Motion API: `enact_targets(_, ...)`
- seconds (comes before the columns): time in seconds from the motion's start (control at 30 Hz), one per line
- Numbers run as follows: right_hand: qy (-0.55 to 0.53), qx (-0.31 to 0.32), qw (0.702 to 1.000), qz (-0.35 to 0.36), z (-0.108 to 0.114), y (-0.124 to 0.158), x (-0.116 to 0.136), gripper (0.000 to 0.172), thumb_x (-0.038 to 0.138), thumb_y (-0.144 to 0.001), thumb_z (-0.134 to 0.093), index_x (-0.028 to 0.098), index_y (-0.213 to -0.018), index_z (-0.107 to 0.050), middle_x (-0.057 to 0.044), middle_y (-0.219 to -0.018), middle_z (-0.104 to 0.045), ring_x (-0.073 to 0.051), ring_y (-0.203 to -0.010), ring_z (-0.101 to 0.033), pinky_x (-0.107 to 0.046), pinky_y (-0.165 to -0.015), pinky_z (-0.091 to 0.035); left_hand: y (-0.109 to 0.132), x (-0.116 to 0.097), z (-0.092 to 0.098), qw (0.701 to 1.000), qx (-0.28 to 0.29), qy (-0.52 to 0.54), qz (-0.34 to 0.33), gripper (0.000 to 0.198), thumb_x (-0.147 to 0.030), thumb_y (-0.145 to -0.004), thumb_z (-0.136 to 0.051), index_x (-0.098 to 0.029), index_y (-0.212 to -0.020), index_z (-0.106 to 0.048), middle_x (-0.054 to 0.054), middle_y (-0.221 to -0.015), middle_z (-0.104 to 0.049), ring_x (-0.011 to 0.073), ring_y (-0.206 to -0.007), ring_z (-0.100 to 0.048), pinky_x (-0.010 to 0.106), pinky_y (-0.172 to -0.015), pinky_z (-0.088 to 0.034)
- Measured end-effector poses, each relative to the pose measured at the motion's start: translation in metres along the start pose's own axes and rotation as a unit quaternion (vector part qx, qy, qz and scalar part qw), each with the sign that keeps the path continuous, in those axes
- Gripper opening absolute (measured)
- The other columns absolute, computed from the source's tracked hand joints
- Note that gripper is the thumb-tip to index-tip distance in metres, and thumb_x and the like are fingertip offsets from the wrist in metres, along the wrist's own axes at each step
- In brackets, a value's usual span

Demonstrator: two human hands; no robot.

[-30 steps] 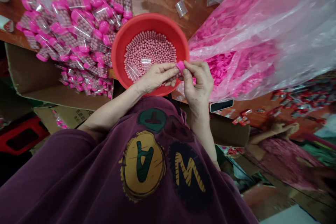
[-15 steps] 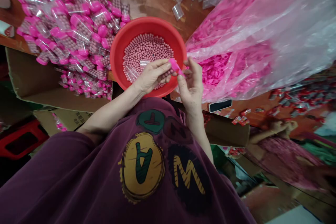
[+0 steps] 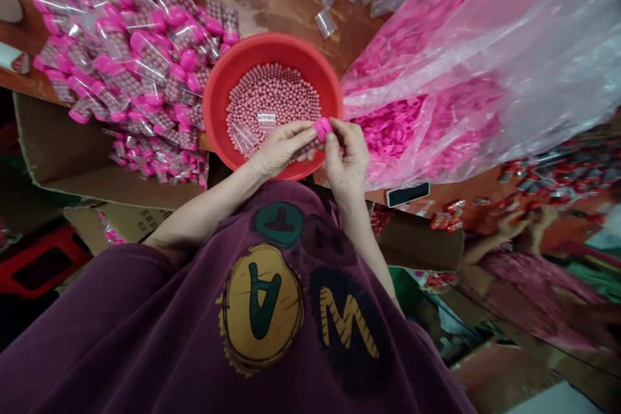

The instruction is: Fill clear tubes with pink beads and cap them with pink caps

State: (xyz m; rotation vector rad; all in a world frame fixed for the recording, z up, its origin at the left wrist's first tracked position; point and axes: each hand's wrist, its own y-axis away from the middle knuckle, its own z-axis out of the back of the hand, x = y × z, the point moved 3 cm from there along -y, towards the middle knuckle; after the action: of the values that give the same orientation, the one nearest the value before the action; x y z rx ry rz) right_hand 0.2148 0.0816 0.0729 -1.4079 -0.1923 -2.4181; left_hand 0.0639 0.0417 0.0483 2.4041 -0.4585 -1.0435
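Now hands (image 3: 284,149) (image 3: 347,158) closer together, pinching pink cap (image 3: 323,129) over red basin (image 3: 272,45).

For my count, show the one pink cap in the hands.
The pink cap between the left hand and right hand; all the others lie in the clear bag or cap filled tubes.

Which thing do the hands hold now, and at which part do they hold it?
The right hand pinches a pink plastic cap at its end with the fingertips. The left hand is close beside it, but whether it also grips the cap cannot be told.
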Motion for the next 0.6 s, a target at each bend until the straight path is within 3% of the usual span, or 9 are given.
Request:
enact_targets(0.1,0.103,0.037,0.993,0.048,0.002,0.003,0.017,0.049,0.048,-0.107,-0.062,0.023,-0.150,-0.061,-0.015,-0.136,-0.069,-0.032,-0.129,-0.068,-0.060,-0.113,-0.061,0.001,0.000,0.000,0.999,-0.006,-0.034,-0.027,0.031,-0.050,-0.101,-0.084,-0.020,-0.104,-0.079,0.000,-0.084,-0.075,0.0078,-0.064,-0.065,0.019,-0.059,-0.050)
enact_targets(0.17,0.160,0.053,0.985,0.044,-0.002,0.005,0.019,0.069,0.053,-0.098,-0.074,0.020,-0.155,-0.055,-0.019,-0.143,-0.064,-0.040,-0.136,-0.063,-0.069,-0.117,-0.055,0.002,-0.002,-0.002,0.997,-0.009,-0.063,-0.053,0.035,-0.055,-0.100,-0.084,-0.020,-0.101,-0.078,0.001,-0.085,-0.075,0.0095,-0.067,-0.066,0.021,-0.061,-0.052)
enact_targets(0.23,0.189,0.060,0.980,0.025,-0.006,0.005,0.016,0.077,0.054,-0.093,-0.078,0.018,-0.156,-0.051,-0.022,-0.147,-0.061,-0.045,-0.140,-0.059,-0.075,-0.120,-0.050,0.003,-0.004,-0.005,0.994,-0.013,-0.083,-0.071,0.038,-0.057,-0.099,-0.084,-0.020,-0.098,-0.077,0.001,-0.085,-0.075,0.0105,-0.068,-0.065,0.022,-0.062,-0.053)
enact_targets(0.43,0.173,0.063,0.983,0.013,-0.016,0.005,-0.003,0.067,0.046,-0.087,-0.076,0.020,-0.145,-0.053,-0.019,-0.135,-0.062,-0.043,-0.133,-0.058,-0.075,-0.120,-0.047,0.007,-0.006,-0.006,0.995,0.017,-0.081,-0.063,0.034,-0.052,-0.100,-0.084,-0.019,-0.099,-0.081,0.003,-0.087,-0.076,0.0104,-0.070,-0.066,0.024,-0.069,-0.056)
enact_targets(0.6,0.184,0.053,0.981,0.032,-0.025,0.005,-0.025,0.063,0.044,-0.084,-0.074,0.021,-0.139,-0.057,-0.016,-0.128,-0.065,-0.040,-0.126,-0.061,-0.071,-0.117,-0.050,0.003,0.004,0.007,0.996,-0.022,-0.083,-0.002,0.019,-0.037,-0.105,-0.079,-0.019,-0.112,-0.083,0.003,-0.090,-0.078,0.0112,-0.073,-0.069,0.023,-0.070,-0.055)
